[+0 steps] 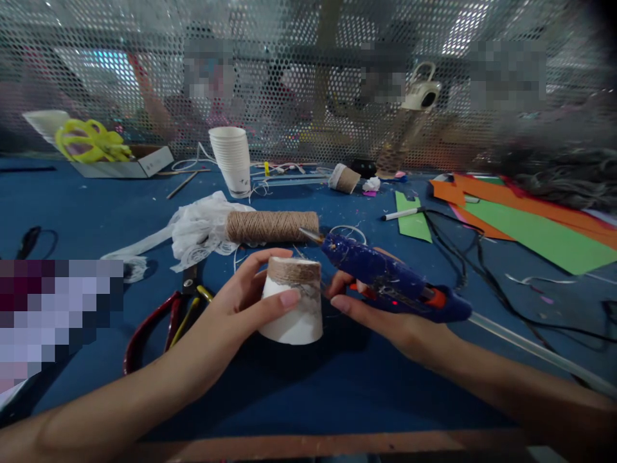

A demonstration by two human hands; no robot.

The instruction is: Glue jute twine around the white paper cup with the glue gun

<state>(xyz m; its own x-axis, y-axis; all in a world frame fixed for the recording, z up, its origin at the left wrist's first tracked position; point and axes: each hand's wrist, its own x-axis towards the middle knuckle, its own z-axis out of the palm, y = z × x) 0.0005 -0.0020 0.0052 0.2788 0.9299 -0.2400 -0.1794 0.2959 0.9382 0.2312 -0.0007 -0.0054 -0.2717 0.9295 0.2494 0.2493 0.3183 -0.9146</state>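
My left hand (245,296) is wrapped round a white paper cup (292,315), upside down with brown twine (292,271) wound about its upper end. My thumb presses on the cup's near side. In my right hand (380,315) is a blue hot glue gun (380,270), its metal nozzle pointing left, above and behind the cup and apart from it. A clear glue stick (525,344) sticks out of the gun's back, and a small red light glows on its side. Just behind the cup lies a spool of brown twine (272,226).
White lace (200,228) and red-handled pliers (152,331) lie to the left. Stacked paper cups (230,157), a small twine-wrapped cup (344,179) and yellow scissors (89,141) are farther back. Coloured paper (544,225) and a black cable (496,283) lie right. A perforated metal screen (299,77) closes the back.
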